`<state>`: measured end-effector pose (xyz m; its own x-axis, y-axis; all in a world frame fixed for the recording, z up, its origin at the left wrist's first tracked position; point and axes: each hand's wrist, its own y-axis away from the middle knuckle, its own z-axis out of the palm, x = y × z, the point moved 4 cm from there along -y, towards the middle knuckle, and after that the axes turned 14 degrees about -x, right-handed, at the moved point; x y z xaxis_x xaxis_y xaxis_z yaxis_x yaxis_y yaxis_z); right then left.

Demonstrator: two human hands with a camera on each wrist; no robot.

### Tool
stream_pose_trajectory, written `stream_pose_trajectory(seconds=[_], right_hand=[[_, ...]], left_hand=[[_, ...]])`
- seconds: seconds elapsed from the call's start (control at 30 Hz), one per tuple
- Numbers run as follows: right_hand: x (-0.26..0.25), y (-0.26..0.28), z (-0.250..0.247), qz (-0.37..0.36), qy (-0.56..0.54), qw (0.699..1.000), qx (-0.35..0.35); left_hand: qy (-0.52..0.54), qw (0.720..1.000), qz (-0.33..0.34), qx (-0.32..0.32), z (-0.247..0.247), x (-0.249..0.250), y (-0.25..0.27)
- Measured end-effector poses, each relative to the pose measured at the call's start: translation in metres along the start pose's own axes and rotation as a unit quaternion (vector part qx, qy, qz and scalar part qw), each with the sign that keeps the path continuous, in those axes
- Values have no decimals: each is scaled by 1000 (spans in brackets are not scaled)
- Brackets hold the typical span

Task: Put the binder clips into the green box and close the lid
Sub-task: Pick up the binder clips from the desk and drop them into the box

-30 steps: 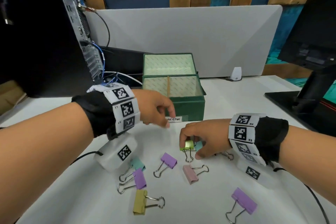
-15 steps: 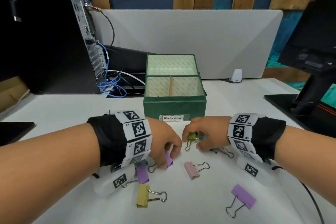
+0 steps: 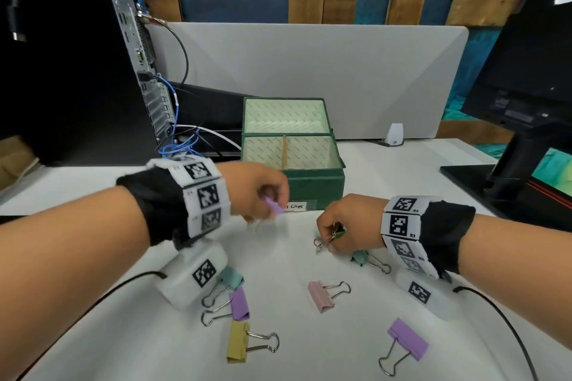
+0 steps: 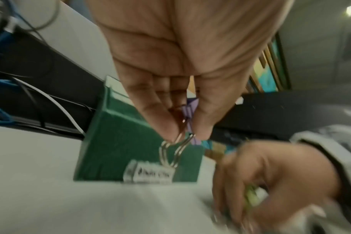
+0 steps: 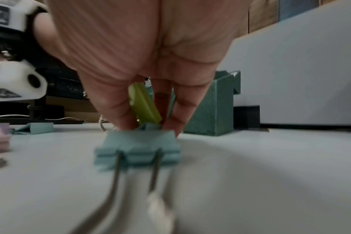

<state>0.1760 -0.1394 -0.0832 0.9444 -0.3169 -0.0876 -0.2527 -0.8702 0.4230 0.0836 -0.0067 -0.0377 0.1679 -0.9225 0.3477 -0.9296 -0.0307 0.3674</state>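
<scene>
The green box (image 3: 312, 187) stands open at mid-table, its lid (image 3: 284, 116) tipped back, a divider inside. My left hand (image 3: 263, 195) pinches a purple binder clip (image 3: 274, 206) just left of the box's front; in the left wrist view that purple clip (image 4: 188, 110) hangs with its wire handles down. My right hand (image 3: 343, 226) holds a green binder clip (image 3: 339, 230) low over the table, the same green clip (image 5: 144, 104) showing between its fingers in the right wrist view. A teal clip (image 5: 137, 152) lies right beneath that hand.
Several loose clips lie on the white table (image 3: 309, 349): teal (image 3: 230, 277), purple (image 3: 239, 305), yellow (image 3: 238, 341), pink (image 3: 321, 296), purple (image 3: 407, 339). A computer tower (image 3: 77, 77) stands at left, a monitor stand (image 3: 510, 164) at right, a grey divider panel (image 3: 309, 71) behind the box.
My left hand came down, picked up a purple clip and has lifted it toward the box front. My right hand stays low, still holding the green clip.
</scene>
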Motion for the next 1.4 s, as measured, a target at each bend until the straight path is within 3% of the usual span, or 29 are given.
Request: stream_pose_trajectory(seconds=[0.13,0.23,0.43,0.57,0.73,0.83,0.93,1.07,1.23,1.4], right_hand=[[3,1,-21,4,-27,999,37],[5,-1,-54,14,-123,986,109],[-1,-21,-117,-31,-283,925,252],[-5,-44,-131,-41,-348,887,302],[-3,-71,-124,-23,-362,892,268],[-6,-82,-117,-26,-341,907,245],[-10,-86,-111,-16,-303,926,227],[-12,-73,-101,14,-228,950,212],[-19,-34,-86,-11,-166,958,235],[-15,-3,-50,11,-63,993,98]], left_hand=[[166,976,0,138,-39,-28,7],[254,945,0,205,-54,-46,4],[310,922,-7,230,-63,-56,-22],[248,941,-38,227,-61,-58,-29],[211,962,-35,172,-49,-62,-13],[201,975,-25,96,-36,-59,3],[134,989,-57,22,-19,-52,18],[75,991,-83,-72,7,-41,33],[-41,989,-72,-127,37,-28,38],[-117,981,-70,-140,56,-28,31]])
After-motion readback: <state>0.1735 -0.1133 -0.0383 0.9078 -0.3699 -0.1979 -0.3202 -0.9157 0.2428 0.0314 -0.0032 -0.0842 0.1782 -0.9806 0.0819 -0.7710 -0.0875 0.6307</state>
